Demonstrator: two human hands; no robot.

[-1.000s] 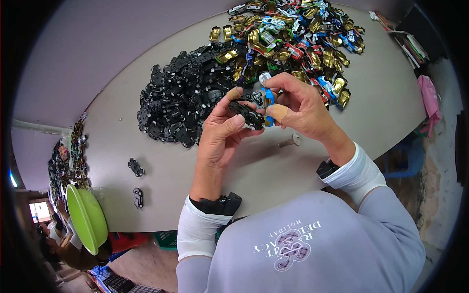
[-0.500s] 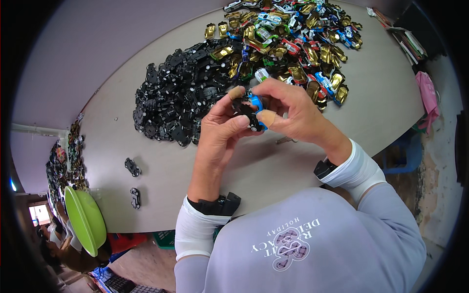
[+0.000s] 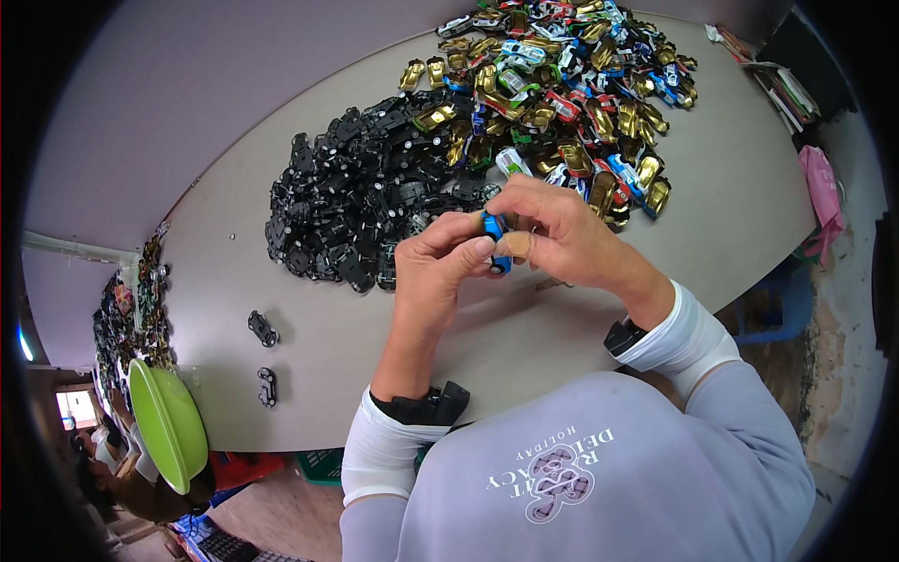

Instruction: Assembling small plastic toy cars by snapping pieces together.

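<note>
Both hands meet over the table [image 3: 487, 351], pinching one small blue toy car [image 3: 493, 229] between fingers and thumbs. My left hand [image 3: 438, 258] grips it from the left, with black parts and a wheel showing at its lower end. From the right, my right hand [image 3: 552, 229] closes on the same car with thumb and forefinger; the thumb has a tan covering. Fingers hide much of the car. Just beyond my left hand lies a heap of black toy car chassis [image 3: 346, 187]. Past my right hand spreads a pile of gold and coloured toy car bodies [image 3: 571, 103].
Two loose black chassis, one [image 3: 263, 328] above another [image 3: 267, 386], lie on the left of the table. A green basin [image 3: 169, 426] stands by the left edge. A pink bag [image 3: 820, 192] hangs at the right. Another person [image 3: 140, 482] is at the far lower left.
The blue body and black chassis, apart at an angle before, are now pressed together in my fingers. Both hands have come closer together and slightly lower.
</note>
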